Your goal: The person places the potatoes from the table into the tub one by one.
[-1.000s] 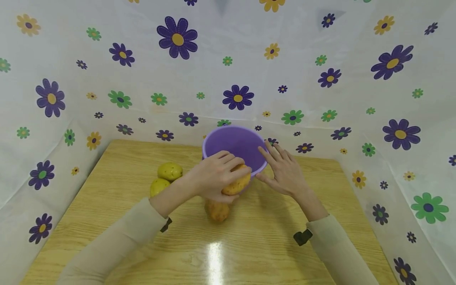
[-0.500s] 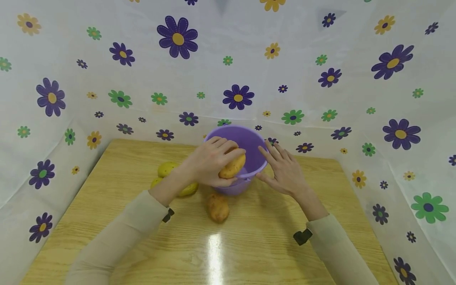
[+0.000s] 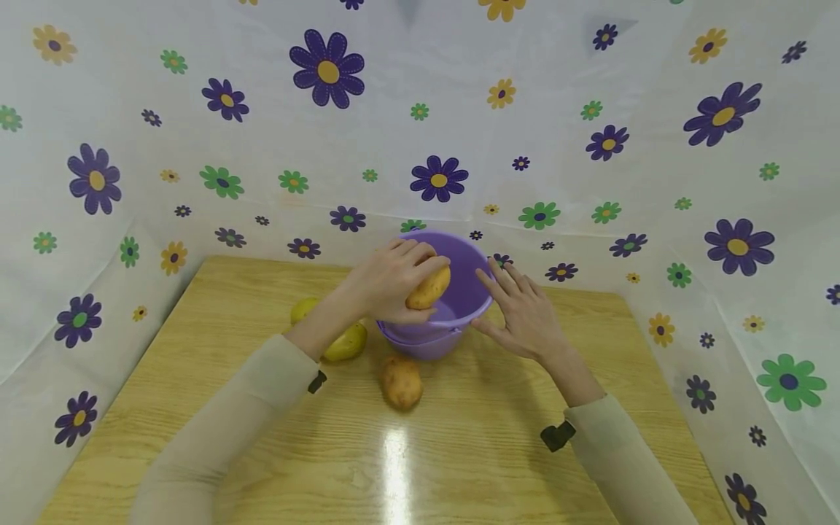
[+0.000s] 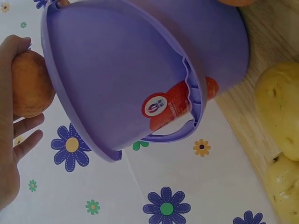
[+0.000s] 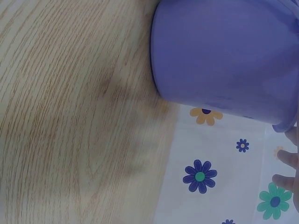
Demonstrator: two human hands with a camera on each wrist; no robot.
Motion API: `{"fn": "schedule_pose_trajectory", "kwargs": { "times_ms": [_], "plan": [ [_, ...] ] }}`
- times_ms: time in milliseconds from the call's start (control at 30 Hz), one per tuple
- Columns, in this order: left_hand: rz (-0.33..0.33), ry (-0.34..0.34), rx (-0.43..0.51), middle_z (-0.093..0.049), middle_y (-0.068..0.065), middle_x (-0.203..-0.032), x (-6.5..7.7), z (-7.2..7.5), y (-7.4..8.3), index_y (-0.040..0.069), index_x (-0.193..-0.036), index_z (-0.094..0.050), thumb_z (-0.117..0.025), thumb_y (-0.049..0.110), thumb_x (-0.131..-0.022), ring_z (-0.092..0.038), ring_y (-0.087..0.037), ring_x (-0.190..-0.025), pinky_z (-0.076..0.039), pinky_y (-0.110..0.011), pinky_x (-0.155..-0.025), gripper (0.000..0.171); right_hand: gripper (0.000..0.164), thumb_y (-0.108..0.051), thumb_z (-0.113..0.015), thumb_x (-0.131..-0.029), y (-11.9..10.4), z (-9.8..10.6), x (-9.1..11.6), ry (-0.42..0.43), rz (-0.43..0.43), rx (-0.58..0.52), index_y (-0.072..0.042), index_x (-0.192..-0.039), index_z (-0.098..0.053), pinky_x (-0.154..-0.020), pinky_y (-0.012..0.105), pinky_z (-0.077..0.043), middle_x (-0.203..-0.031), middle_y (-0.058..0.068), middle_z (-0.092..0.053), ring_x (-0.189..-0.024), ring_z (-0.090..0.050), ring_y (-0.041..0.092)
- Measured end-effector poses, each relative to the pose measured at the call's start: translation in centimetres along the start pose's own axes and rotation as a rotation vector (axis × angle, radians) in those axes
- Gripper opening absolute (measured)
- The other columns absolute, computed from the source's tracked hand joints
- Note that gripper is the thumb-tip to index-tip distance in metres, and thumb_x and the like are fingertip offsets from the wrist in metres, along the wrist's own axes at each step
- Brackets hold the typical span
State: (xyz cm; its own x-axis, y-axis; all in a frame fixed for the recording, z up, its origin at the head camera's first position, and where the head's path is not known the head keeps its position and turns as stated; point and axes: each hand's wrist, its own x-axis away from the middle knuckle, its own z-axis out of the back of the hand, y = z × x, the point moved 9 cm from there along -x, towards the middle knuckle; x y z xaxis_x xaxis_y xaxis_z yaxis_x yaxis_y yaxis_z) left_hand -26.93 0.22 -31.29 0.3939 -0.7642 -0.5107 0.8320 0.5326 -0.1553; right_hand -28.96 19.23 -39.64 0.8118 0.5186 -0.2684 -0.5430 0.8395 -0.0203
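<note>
A potato (image 3: 430, 288) is gripped in the fingers and thumb of my left hand (image 3: 383, 284), over the mouth of the purple bucket (image 3: 420, 341). The left wrist view has the potato just beyond the bucket's rim, held at the far left edge. On the bucket's right side, my right hand (image 3: 523, 317) lies at the rim with fingers spread and straight; only its fingertips show in the right wrist view. Another potato (image 3: 402, 383) lies on the table in front of the bucket. The bucket stands upright, and its floor is partly hidden by my left hand.
Yellow-green, pear-like fruits (image 3: 344, 343) lie left of the bucket, partly covered by my left forearm. The wooden table (image 3: 499, 467) meets a white cloth backdrop (image 3: 367, 138) with printed flowers behind the bucket and at both sides. A red label (image 4: 175, 105) marks the bucket's wall.
My left hand has carried the potato from the bucket's front edge up and farther back, over its opening. The potato on the table has come into fuller view. My right hand has stayed still.
</note>
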Motion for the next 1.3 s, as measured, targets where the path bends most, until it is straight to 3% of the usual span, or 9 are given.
{"fn": "schedule_pose_trajectory", "kwargs": {
  "times_ms": [367, 667, 1000, 1300],
  "plan": [
    [0.078, -0.139, 0.025, -0.068, -0.013, -0.125, -0.7, -2.6, -2.2, 0.010, -0.141, -0.060, -0.078, 0.055, -0.082, -0.067, -0.033, -0.120, -0.058, -0.048, -0.105, 0.076, 0.090, -0.075, -0.046, -0.097, 0.0, -0.1, 0.1, 0.008, 0.000, -0.007, -0.022, -0.168, -0.028, -0.124, 0.067, -0.036, -0.176, 0.011, -0.027, -0.161, -0.028, 0.042],
    [0.099, -0.234, 0.026, -0.067, -0.014, -0.128, -1.2, -4.5, -2.7, 0.011, -0.144, -0.057, -0.074, 0.058, -0.085, -0.065, -0.033, -0.123, -0.051, -0.048, -0.117, 0.077, 0.091, -0.076, -0.046, -0.097, 0.1, -0.1, 0.0, -0.005, -0.005, 0.002, -0.023, -0.169, -0.027, -0.125, 0.066, -0.035, -0.176, 0.010, -0.026, -0.162, -0.026, 0.041],
    [0.161, -0.333, 0.062, -0.065, -0.012, -0.131, -1.6, -6.8, -3.7, 0.014, -0.146, -0.054, -0.070, 0.062, -0.086, -0.062, -0.032, -0.125, -0.050, -0.048, -0.116, 0.078, 0.091, -0.067, -0.058, -0.095, 0.1, -0.1, 0.0, 0.004, -0.008, 0.006, -0.023, -0.168, -0.028, -0.124, 0.067, -0.036, -0.176, 0.011, -0.027, -0.160, -0.029, 0.043],
    [0.166, -0.435, 0.027, -0.065, -0.013, -0.133, -1.9, -8.2, -4.0, 0.014, -0.145, -0.054, -0.070, 0.065, -0.086, -0.063, -0.032, -0.126, -0.050, -0.048, -0.115, 0.080, 0.091, -0.073, -0.050, -0.096, 0.1, -0.2, -0.1, -0.026, -0.014, 0.010, -0.024, -0.169, -0.025, -0.126, 0.066, -0.034, -0.178, 0.008, -0.020, -0.163, -0.025, 0.041]
  ]
}}
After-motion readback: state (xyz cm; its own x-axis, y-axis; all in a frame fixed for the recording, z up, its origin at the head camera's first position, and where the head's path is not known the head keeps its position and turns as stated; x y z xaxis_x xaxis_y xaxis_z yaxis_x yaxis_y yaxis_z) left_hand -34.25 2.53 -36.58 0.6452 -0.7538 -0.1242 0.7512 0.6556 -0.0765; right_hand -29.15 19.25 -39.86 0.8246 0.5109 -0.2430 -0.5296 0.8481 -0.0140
